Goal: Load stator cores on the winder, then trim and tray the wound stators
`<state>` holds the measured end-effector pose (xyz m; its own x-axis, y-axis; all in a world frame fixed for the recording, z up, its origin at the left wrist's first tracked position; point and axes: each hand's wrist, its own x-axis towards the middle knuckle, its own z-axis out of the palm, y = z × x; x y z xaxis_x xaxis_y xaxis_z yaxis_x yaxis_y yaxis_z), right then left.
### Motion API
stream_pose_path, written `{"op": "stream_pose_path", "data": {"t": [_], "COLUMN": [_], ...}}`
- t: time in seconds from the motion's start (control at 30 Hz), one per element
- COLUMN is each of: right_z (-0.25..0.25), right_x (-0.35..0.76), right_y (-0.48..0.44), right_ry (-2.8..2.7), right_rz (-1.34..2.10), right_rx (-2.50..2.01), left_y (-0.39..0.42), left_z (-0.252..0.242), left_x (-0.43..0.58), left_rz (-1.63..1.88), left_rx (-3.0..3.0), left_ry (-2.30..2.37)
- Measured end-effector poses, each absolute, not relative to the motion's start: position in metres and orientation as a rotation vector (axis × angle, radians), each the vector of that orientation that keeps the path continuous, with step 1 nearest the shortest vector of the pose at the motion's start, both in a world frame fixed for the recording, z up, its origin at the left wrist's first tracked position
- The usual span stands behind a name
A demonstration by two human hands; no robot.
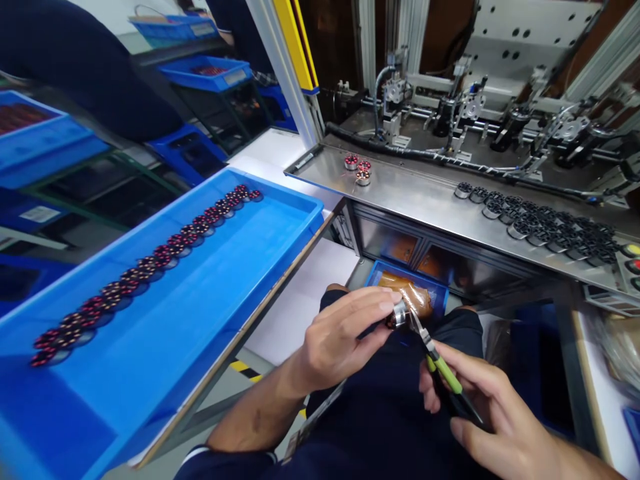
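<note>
Between the thumb and fingers of my left hand is a small motor stator, its silvery side turned to the right. My right hand grips a pair of pliers with green and black handles. The jaws point up and left and are close beside the stator; whether they touch it I cannot tell. Both hands are over my lap. Below and behind them, a blue bin holds something brown under shiny plastic.
A long blue tray at left carries rows of copper-wound stators. On the metal ledge stand a few wound stators and many black-topped ones. Machine fixtures rise behind. Another person is at far left.
</note>
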<state>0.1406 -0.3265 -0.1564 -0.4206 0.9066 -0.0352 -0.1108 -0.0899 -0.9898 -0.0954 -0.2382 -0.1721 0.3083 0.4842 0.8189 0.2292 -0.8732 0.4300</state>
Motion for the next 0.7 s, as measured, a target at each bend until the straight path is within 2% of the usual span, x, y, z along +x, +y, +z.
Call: {"op": "stream_pose_path", "data": {"t": [0.27, 0.5, 0.57, 0.7], "right_z": [-0.154, -0.159, -0.163, -0.17], "right_x": [0.136, 0.138, 0.145, 0.16], "right_y": [-0.323, -0.323, -0.326, -0.332], "right_ry": [-1.376, -1.446, -1.407, -1.393], "right_rz": [1.607, 1.443, 1.396, 1.379], "right_rx": [-0.961, -1.255, -1.33, -1.372], "left_y": [-0.238, -0.239, -0.239, -0.236], "left_z": [-0.174, -0.178, -0.182, -0.195], "left_x": [-0.095, -0.097, -0.098, -0.098], "left_rz": [1.594, 1.598, 1.603, 1.5], "left_rx": [2.32, 2.368, 2.232, 1.558], "left_ry": [0.652, 0.688, 0.714, 0.666]}}
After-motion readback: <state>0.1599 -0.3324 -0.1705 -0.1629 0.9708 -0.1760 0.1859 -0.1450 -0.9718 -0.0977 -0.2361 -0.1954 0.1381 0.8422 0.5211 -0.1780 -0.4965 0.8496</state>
